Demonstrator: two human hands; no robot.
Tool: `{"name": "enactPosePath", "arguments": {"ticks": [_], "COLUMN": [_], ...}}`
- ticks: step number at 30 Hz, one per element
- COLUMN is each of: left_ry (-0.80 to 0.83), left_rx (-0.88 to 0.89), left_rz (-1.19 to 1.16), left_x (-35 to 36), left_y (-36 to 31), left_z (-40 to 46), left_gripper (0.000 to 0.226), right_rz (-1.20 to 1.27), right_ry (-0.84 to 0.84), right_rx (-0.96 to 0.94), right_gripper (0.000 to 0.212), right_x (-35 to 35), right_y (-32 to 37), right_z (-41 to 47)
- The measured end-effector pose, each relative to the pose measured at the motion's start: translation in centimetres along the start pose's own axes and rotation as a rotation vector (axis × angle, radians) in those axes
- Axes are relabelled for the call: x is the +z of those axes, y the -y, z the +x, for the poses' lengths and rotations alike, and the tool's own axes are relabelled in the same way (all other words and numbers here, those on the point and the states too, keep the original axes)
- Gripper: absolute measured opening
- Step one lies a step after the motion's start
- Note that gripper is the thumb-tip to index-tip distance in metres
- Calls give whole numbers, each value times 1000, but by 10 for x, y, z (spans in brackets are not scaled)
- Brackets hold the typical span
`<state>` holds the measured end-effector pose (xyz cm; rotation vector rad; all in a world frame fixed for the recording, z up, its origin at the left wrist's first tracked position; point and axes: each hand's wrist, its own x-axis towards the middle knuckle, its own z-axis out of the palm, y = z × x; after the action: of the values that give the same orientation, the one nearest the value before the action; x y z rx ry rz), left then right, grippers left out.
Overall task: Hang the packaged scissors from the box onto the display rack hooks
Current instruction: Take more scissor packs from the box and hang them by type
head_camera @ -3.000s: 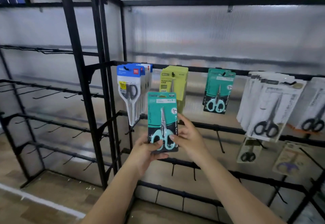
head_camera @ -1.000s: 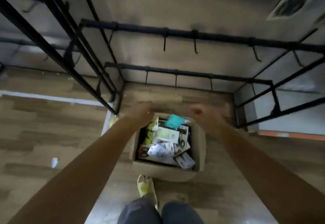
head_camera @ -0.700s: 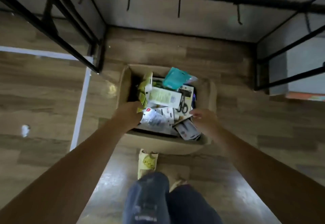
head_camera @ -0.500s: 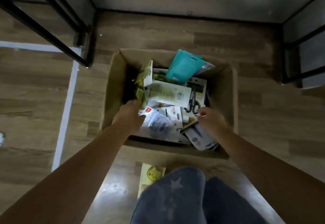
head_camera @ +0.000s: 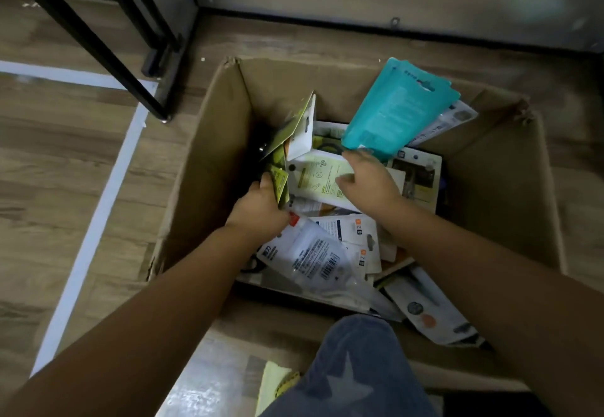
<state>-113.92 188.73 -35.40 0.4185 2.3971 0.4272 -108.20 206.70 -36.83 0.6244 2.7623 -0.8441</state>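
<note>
Left hand (head_camera: 261,204) pinches a yellow-green pack (head_camera: 280,184) (seemingly); right hand (head_camera: 369,181) spread over box (head_camera: 209,168) contents

Blue jeans (head_camera: 349,371) (pale star print), bare forearms

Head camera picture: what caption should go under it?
Both hands, left and right, dig through packaged scissors in a cardboard box.

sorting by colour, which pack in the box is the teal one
The teal pack propped against the cardboard box's far wall, just beyond the right hand; the others are white, clear or yellow-green.
</note>
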Motion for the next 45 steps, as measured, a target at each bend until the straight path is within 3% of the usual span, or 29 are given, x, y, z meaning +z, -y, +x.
{"name": "enactPosePath", "arguments": {"ticks": [4, 7, 9, 13, 21, 24, 33, 38, 45], "left_ry": [-1, -2, -4, 3, 37, 28, 22, 12, 24], "left_rx": [8, 11, 13, 18, 2, -1, -17, -26, -32], "left_rz": [-44, -54, -52, -20, 24, 35, 53, 75, 95], "left_x": [-3, -1, 1, 2, 1, 2, 2, 3, 2], "left_y": [1, 3, 3, 1, -6, -8, -14, -14, -11], "left_z": [-3, -2, -1, 0, 0, 1, -2, -2, 2], "left_gripper": [67, 68, 69, 73, 80, 80, 82, 81, 84], "right_rz": [-43, -132, -166, -254, -338, -449, -317, -388, -403], "right_ry": [68, 174, 287, 373, 569, 552, 464, 467, 513], "right_rx": [-53, -93, -39, 52, 163, 159, 176, 153, 78], "right_gripper": [68, 92, 108, 118, 119, 116, 124, 133, 118], "right_x": [-1, -2, -2, -1, -15, -13, -8, -14, -39], "right_y": [10, 21, 25, 23, 7, 6, -4, -7, -8], "right_z": [14, 33, 44, 50, 49, 44, 38, 37, 45]}}
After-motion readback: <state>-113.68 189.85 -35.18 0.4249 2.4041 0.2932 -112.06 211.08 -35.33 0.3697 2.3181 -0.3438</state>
